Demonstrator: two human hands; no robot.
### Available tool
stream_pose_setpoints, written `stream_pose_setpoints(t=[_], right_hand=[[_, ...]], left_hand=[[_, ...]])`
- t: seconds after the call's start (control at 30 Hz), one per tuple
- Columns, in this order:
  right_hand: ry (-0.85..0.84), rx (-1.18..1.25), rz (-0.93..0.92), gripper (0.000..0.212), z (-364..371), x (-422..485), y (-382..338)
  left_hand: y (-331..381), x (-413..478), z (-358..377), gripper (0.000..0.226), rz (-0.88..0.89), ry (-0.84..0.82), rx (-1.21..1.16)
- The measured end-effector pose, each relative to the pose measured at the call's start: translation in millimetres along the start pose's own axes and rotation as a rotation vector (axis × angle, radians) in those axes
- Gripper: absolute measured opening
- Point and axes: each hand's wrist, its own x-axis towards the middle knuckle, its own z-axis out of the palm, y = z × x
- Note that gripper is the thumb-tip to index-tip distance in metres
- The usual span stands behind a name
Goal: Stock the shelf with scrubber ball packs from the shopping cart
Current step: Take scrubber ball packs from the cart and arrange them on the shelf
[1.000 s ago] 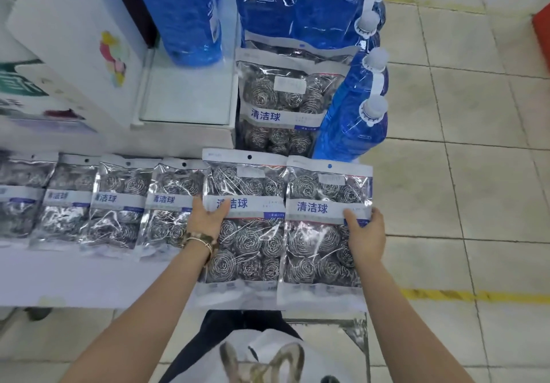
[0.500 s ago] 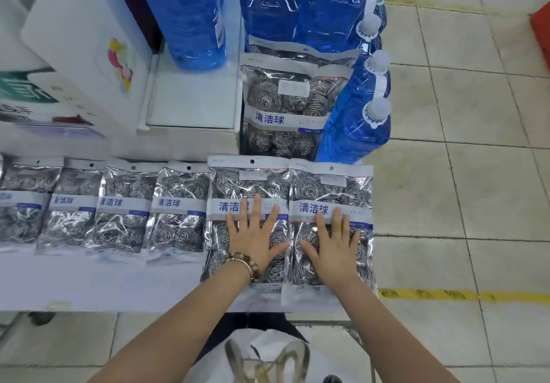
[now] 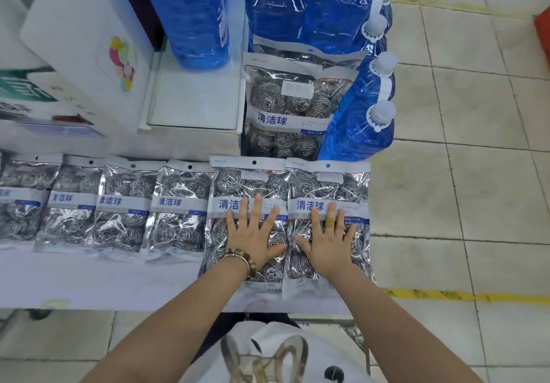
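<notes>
We see both hands lying flat, fingers straight and spread, gripping nothing; the left hand (image 3: 256,238) presses on a clear plastic pack of silver steel scrubber balls with a white-and-blue label band (image 3: 238,181) in the lower middle of the frame; the right hand (image 3: 327,244) presses on a second such pack (image 3: 330,183), which touches the first along its right side; both packs lie flat on the white shelf (image 3: 104,281), their lower edges near its front edge; more packs of the same kind (image 3: 175,204) run in an overlapping row toward the left edge of the frame; another pack (image 3: 285,108) stands just above the centre, beside blue liquid bottles with pale caps (image 3: 363,129); a brown beaded bracelet (image 3: 242,262) circles the left wrist.
</notes>
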Motion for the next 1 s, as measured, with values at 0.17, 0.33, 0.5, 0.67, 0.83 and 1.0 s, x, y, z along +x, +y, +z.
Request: stream_pose_setpoints(t=[0.17,0.33,0.5,0.67,0.83,1.0], right_hand=[[-0.003,0.005,-0.015,0.08,-0.3,-1.4,1.1],[0.057,0.059,-0.044,0.078,-3.1,-7.9,8.4],[0.237,0.187,-0.127,0.062,-18.3,-25.2,12.7],[0.275,0.354,-0.27,0.049,-27.4,-47.1,-6.5],[0.25,0.439,-0.466,0.042,-34.1,-55.8,-45.8],[0.162,0.385,-0.634,0.042,-36.4,-65.8,-100.6]], left_hand=[[2.3,0.1,0.1,0.086,-0.007,-0.002,0.023],[3.1,-7.6,-7.9,0.086,-0.012,0.016,-0.001],[7.0,-26.8,-26.0,0.06,-0.066,0.096,-0.247],[-2.3,-68.5,-37.3,0.042,-0.162,0.239,-0.522],[-26.5,-114.5,-36.4,0.035,-0.316,0.368,-0.696],[-55.2,-166.2,-29.7,0.034,-0.501,0.532,-0.857]])
